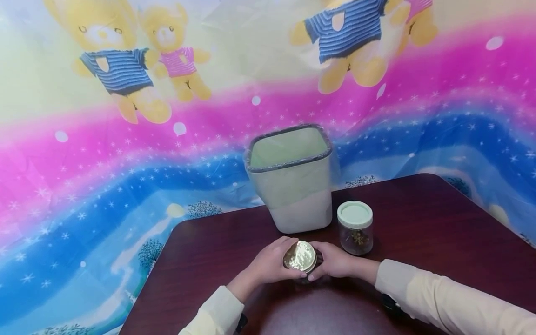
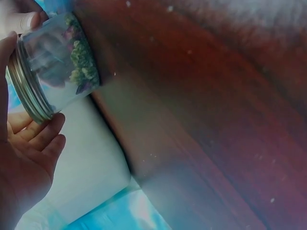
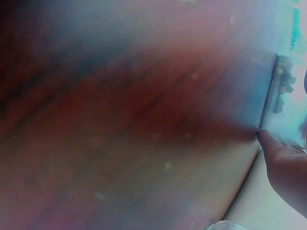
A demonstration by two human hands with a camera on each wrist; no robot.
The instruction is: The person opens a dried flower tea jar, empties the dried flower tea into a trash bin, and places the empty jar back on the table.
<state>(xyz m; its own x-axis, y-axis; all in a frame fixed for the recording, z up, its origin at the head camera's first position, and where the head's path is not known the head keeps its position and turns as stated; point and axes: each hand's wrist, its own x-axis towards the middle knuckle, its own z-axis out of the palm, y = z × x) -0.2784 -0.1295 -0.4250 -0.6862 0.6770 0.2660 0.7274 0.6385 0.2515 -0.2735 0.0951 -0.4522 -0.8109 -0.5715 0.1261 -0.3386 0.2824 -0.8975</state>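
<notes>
A clear jar point(image 2: 57, 62) with a gold lid point(image 1: 302, 256) stands on the dark red table, and dried green and purple bits lie at its bottom. My left hand point(image 1: 270, 263) curls its fingers and thumb round the lid's left side; in the left wrist view the left hand point(image 2: 29, 163) has its fingertips at the lid's edge. From the right, my right hand point(image 1: 337, 261) holds the jar's side. The right wrist view has the right hand point(image 3: 288, 167) at the right edge, a fingertip low against the jar point(image 3: 288, 105).
A pale bin point(image 1: 299, 200) with a dark-edged rim stands just behind the hands. Right of it is a second clear jar point(image 1: 356, 237) with a pale green lid, close behind my right hand. A printed bear cloth point(image 1: 226, 116) hangs beyond the table point(image 1: 418, 223).
</notes>
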